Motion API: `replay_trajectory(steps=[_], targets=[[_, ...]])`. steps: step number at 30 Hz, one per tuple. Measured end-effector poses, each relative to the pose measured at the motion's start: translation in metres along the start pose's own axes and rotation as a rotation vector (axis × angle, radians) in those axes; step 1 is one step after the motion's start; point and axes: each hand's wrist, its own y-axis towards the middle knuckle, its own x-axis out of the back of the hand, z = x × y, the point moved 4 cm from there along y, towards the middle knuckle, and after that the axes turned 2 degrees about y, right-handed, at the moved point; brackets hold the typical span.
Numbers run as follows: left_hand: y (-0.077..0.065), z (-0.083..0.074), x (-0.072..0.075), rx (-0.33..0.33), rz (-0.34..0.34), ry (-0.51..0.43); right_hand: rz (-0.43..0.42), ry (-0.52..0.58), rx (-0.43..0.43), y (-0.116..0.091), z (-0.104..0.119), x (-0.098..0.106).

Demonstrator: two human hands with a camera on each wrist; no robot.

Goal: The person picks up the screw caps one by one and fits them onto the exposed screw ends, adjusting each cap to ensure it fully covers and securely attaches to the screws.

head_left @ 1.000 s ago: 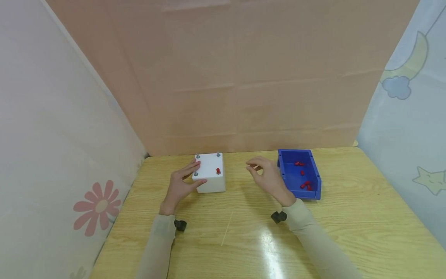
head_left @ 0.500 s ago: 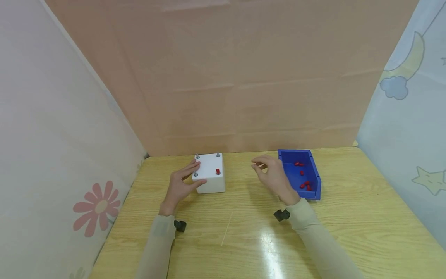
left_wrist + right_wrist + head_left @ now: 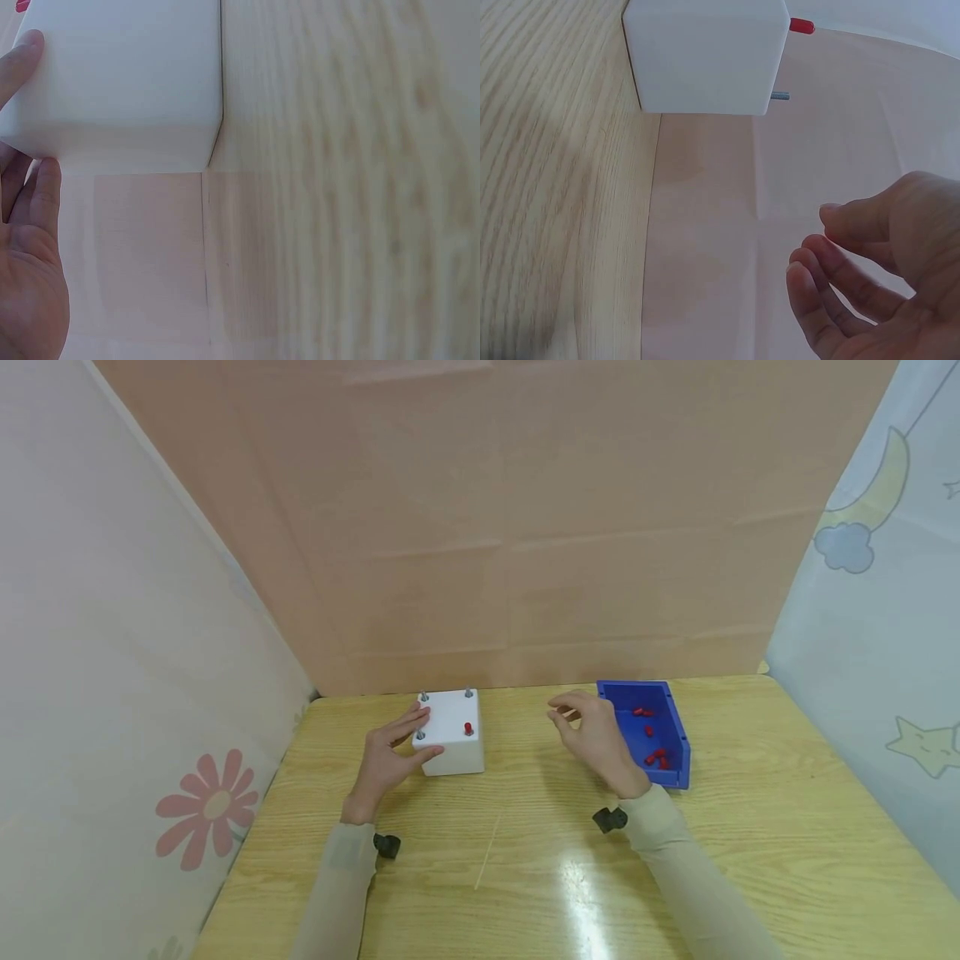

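In the head view, a white box (image 3: 450,718) stands on the table with metal bolts upright at its top corners. The front right bolt carries a small red cap (image 3: 468,727); the other three are bare. My left hand (image 3: 390,760) holds the box at its left side, fingers over the top edge and thumb along the front. The left wrist view shows its thumb (image 3: 26,56) on the box. My right hand (image 3: 596,739) hovers between the box and a blue bin (image 3: 682,743), fingers loosely curled, with nothing visible between thumb and fingertips. Several red caps (image 3: 648,730) lie in the bin.
The wooden table (image 3: 525,877) reaches back to a brown paper backdrop (image 3: 510,568). Pale patterned curtains (image 3: 892,635) hang on both sides. A dark wrist camera mount (image 3: 609,819) sits at the right sleeve, and another mount (image 3: 387,846) at the left.
My right hand has drifted a little to the right, away from the box and nearer the blue bin. The left hand and the box have stayed in place.
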Motion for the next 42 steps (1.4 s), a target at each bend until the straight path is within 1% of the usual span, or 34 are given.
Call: replay_trajectory(steps=[4, 11, 17, 25, 35, 42], targets=[[0.0, 0.0, -0.001, -0.004, -0.004, -0.003, 0.002, -0.005, -0.014, 0.0, -0.002, 0.002], [0.0, 0.002, 0.0, -0.03, -0.005, -0.003, 0.009, -0.01, -0.03, 0.0, -0.004, 0.004], [0.001, 0.003, 0.0, -0.022, -0.006, 0.0, 0.002, -0.007, -0.042, 0.0, -0.006, 0.006], [0.001, 0.003, 0.0, -0.029, -0.005, -0.001, -0.033, -0.037, -0.042, -0.005, -0.014, 0.012], [0.0, 0.002, -0.001, -0.008, -0.005, 0.008, -0.07, -0.065, -0.082, -0.008, -0.024, 0.024], [0.0, 0.002, -0.001, -0.021, -0.004, 0.003, -0.081, -0.083, -0.103, -0.009, -0.03, 0.032]])
